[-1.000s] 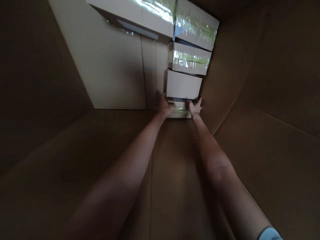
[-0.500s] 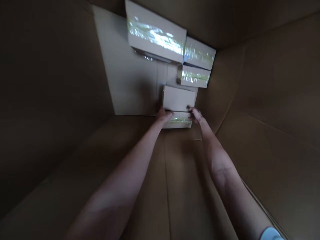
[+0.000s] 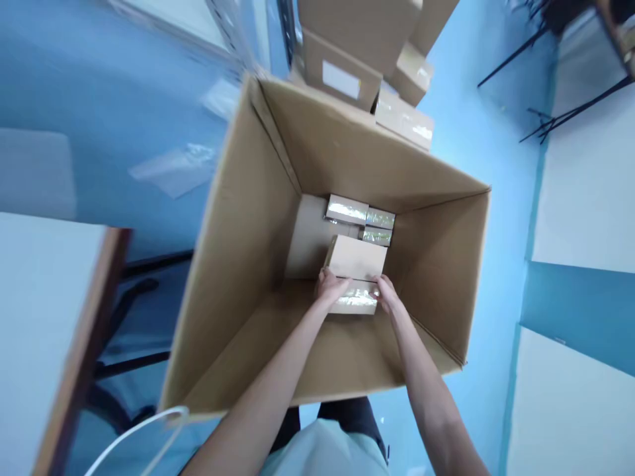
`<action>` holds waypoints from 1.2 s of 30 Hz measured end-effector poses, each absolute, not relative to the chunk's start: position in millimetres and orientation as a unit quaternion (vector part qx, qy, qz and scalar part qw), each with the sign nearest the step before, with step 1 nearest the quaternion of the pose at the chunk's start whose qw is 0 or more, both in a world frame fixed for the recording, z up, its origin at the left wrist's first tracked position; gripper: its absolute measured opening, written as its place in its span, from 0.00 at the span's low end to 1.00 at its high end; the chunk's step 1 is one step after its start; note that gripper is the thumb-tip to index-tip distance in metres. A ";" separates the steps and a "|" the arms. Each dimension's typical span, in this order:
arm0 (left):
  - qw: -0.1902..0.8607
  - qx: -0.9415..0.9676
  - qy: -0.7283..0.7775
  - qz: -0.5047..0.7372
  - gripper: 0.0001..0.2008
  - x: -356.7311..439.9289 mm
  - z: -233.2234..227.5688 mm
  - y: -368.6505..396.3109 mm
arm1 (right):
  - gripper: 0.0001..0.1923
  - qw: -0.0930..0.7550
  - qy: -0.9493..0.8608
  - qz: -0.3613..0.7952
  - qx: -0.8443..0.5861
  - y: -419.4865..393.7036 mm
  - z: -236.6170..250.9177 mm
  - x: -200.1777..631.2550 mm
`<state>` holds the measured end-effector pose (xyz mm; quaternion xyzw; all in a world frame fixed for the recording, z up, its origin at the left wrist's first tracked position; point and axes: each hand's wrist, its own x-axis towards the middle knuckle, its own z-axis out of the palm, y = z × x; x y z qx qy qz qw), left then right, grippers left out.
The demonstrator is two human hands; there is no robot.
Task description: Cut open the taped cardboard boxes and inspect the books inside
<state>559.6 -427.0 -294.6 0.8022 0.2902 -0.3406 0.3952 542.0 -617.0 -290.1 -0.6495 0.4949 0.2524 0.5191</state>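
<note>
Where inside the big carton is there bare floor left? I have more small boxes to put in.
Free: the bare floor patch left of the small taped cardboard boxes, up to the large brown carton's left wall. Crowded: the far right corner, where left hand and right hand grip a tan box.

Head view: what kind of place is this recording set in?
Probably a packing or stockroom area. Both hands hold a small taped box inside a big open carton, with more stacked cartons on a blue floor.
</note>
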 end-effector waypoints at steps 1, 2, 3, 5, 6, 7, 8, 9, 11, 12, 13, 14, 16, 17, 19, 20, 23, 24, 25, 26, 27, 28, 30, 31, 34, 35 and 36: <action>0.394 0.803 0.286 -0.345 0.46 558.9 -264.7 -426.0 | 0.20 0.532 0.485 0.245 -0.649 -614.2 -260.2 540.0; 0.392 0.804 0.277 -0.351 0.46 557.5 -233.9 -424.8 | 0.19 0.543 0.476 0.238 -0.649 -611.4 -230.5 536.7; 0.391 0.808 0.261 -0.356 0.47 555.2 -202.4 -423.4 | 0.18 0.554 0.470 0.229 -0.648 -608.8 -201.3 531.9; 0.390 0.825 0.218 -0.347 0.47 547.3 -139.5 -420.0 | 0.17 0.576 0.457 0.203 -0.647 -604.2 -146.1 518.2; 0.393 0.834 0.200 -0.332 0.47 541.8 -109.1 -417.8 | 0.17 0.589 0.446 0.188 -0.647 -602.7 -120.7 510.2; 0.397 0.843 0.187 -0.312 0.47 535.4 -80.0 -415.3 | 0.18 0.603 0.427 0.176 -0.651 -601.8 -97.0 502.2; 0.403 0.850 0.180 -0.289 0.47 528.2 -52.6 -412.2 | 0.19 0.610 0.405 0.166 -0.660 -601.5 -74.7 495.2; 0.410 0.856 0.180 -0.259 0.47 520.3 -26.9 -408.4 | 0.21 0.617 0.379 0.161 -0.670 -601.2 -53.9 490.0; 0.425 0.866 0.194 -0.180 0.45 502.4 18.8 -397.7 | 0.25 0.636 0.315 0.167 -0.684 -598.1 -15.5 486.5; 0.429 0.869 0.209 -0.133 0.44 492.1 38.9 -390.4 | 0.25 0.648 0.276 0.180 -0.687 -593.3 2.4 487.9; 0.429 0.870 0.229 -0.083 0.43 480.8 57.1 -381.8 | 0.25 0.660 0.236 0.199 -0.686 -585.5 19.7 490.6; 0.426 0.868 0.253 -0.033 0.42 468.2 73.4 -371.8 | 0.25 0.668 0.196 0.222 -0.683 -574.4 36.5 493.5; 0.406 0.860 0.304 0.061 0.41 438.5 100.5 -348.0 | 0.25 0.672 0.126 0.270 -0.678 -543.2 68.5 495.5; 0.391 0.853 0.332 0.101 0.40 421.3 111.5 -334.7 | 0.25 0.671 0.092 0.296 -0.674 -524.6 83.9 493.0; 0.360 0.832 0.389 0.166 0.38 382.3 129.0 -306.5 | 0.25 0.662 0.013 0.351 -0.662 -485.8 113.8 479.1; 0.346 0.817 0.420 0.190 0.37 360.8 135.8 -292.1 | 0.26 0.652 -0.030 0.377 -0.657 -466.8 127.9 467.7; 0.310 0.765 0.509 0.245 0.35 291.3 149.6 -250.1 | 0.30 0.610 -0.138 0.433 -0.649 -414.1 162.8 419.7; 0.295 0.749 0.534 0.259 0.35 267.1 152.6 -236.8 | 0.31 0.601 -0.161 0.447 -0.642 -397.5 170.9 400.3; 0.276 0.735 0.556 0.273 0.34 242.7 155.0 -223.8 | 0.32 0.596 -0.178 0.464 -0.630 -381.0 176.7 379.9; 0.257 0.721 0.577 0.285 0.34 218.0 156.9 -211.0 | 0.32 0.593 -0.193 0.483 -0.615 -364.5 180.5 358.6; 0.238 0.710 0.594 0.294 0.33 193.0 158.2 -198.2 | 0.31 0.589 -0.204 0.504 -0.597 -347.8 182.1 336.8; 0.222 0.699 0.609 0.300 0.33 167.7 159.0 -185.0 | 0.30 0.583 -0.213 0.525 -0.582 -331.0 181.9 314.5; 0.200 0.683 0.632 0.305 0.31 115.7 158.5 -157.0 | 0.30 0.572 -0.222 0.554 -0.563 -297.8 177.1 268.9; 0.195 0.679 0.640 0.303 0.31 89.3 156.9 -141.8 | 0.30 0.566 -0.224 0.564 -0.558 -282.0 173.0 245.8; 0.195 0.680 0.646 0.287 0.30 14.3 144.5 -91.7 | 0.30 0.542 -0.232 0.591 -0.550 -241.6 156.6 177.1; 0.200 0.686 0.641 0.281 0.30 -7.2 137.7 -74.2 | 0.30 0.532 -0.232 0.602 -0.549 -231.3 150.1 155.0; 0.206 0.695 0.632 0.275 0.29 -25.9 129.4 -56.7 | 0.31 0.522 -0.229 0.611 -0.550 -222.8 143.3 133.7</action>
